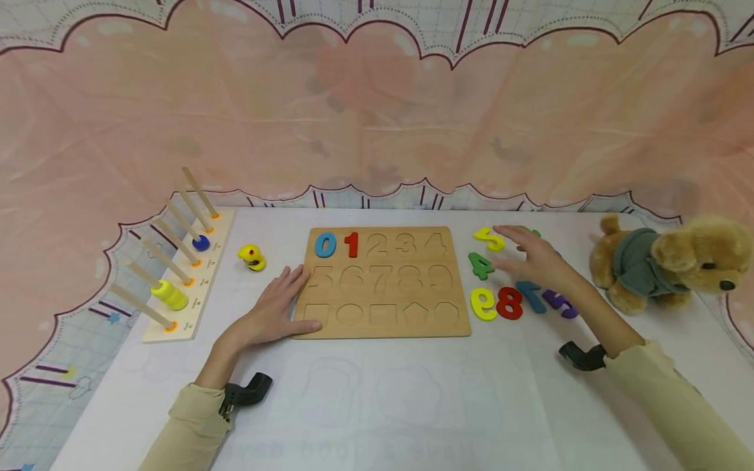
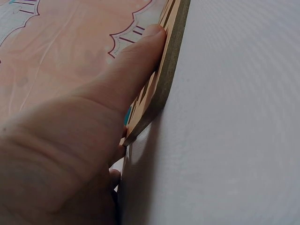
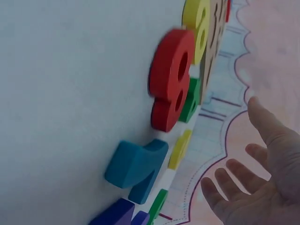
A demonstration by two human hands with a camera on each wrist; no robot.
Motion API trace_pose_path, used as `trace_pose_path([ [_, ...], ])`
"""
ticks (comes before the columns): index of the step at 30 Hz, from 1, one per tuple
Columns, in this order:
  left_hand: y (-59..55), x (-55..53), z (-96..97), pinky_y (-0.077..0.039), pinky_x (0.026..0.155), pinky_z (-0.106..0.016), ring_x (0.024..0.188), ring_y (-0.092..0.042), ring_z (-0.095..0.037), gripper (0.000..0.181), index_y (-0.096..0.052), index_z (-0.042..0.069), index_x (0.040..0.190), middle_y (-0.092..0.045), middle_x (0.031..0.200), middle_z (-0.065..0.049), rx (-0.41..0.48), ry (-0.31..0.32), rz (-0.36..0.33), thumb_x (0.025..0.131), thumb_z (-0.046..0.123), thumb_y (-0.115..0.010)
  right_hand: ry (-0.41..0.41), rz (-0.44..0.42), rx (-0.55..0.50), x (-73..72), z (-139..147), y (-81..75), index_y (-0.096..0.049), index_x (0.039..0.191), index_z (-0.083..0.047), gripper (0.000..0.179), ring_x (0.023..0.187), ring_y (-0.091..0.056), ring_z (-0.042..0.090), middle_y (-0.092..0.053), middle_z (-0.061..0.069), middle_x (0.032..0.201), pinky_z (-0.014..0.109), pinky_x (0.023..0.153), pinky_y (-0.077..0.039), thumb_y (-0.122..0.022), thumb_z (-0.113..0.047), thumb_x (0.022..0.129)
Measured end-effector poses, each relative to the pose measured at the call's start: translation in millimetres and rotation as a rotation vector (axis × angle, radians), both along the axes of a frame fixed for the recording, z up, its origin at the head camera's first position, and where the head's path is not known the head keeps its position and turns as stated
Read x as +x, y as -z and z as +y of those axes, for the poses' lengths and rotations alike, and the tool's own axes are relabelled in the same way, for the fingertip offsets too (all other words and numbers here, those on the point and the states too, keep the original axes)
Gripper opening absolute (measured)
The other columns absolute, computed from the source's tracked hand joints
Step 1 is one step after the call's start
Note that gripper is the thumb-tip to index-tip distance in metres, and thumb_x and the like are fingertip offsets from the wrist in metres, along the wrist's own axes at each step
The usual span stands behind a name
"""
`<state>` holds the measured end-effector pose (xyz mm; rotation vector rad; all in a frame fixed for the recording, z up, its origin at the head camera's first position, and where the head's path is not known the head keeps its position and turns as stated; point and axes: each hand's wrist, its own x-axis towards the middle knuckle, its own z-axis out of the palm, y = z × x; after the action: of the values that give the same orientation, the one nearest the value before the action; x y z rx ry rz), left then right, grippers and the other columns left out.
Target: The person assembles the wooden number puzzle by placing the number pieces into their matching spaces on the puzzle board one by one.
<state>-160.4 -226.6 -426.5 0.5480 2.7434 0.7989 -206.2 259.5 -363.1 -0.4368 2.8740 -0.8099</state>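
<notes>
My left hand (image 1: pixel 272 307) rests on the left edge of a wooden number puzzle board (image 1: pixel 383 327), its thumb (image 2: pixel 136 54) lying on the board's top near the front corner. A blue 0 (image 1: pixel 319 245) and a red 1 (image 1: pixel 351 244) sit in the top row; the other slots show as bare outlines. Over the loose numbers at right hovers my right hand (image 1: pixel 538 258), fingers spread and holding nothing. Nearest its fingertips lie a yellow number piece (image 1: pixel 496 243) and a green 4 (image 1: pixel 482 265). A red 8 (image 3: pixel 164 70) and a blue 7 (image 3: pixel 126 164) lie nearer the front.
Left of the board stands a peg stacker (image 1: pixel 197 314) with yellow and blue beads, and a small yellow duck (image 1: pixel 252 256). A plush dog (image 1: pixel 642 265) in a green top sits at the far right. More loose pieces include a yellow number (image 1: pixel 476 305) and a purple number (image 1: pixel 556 301).
</notes>
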Motion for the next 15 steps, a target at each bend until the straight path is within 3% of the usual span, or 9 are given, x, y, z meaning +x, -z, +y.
trace_pose_path([
  [7,-0.5,0.7,-0.7,0.0,0.121,-0.06,0.151,0.003,-0.041,0.105,-0.015,0.006,0.156,-0.008,0.164,-0.018,-0.001,-0.003,0.001,0.079,0.052,-0.072,-0.057,-0.068,0.087,-37.5,3,0.3,-0.028,0.153,-0.01,0.076,0.142,-0.024,0.05,-0.022,0.025,0.158,0.071,0.105,-0.031,-0.067,-0.03,0.091],
  [15,-1.6,1.0,0.7,0.0,0.121,-0.06,0.152,0.004,-0.039,0.105,-0.015,0.007,0.156,-0.007,0.164,-0.017,0.003,-0.006,-0.009,0.08,0.052,-0.072,-0.118,-0.16,0.121,-65.1,9,9.4,-0.028,0.153,-0.009,0.079,0.145,-0.02,0.048,-0.017,0.023,0.16,0.065,0.11,-0.03,-0.069,-0.031,0.09],
])
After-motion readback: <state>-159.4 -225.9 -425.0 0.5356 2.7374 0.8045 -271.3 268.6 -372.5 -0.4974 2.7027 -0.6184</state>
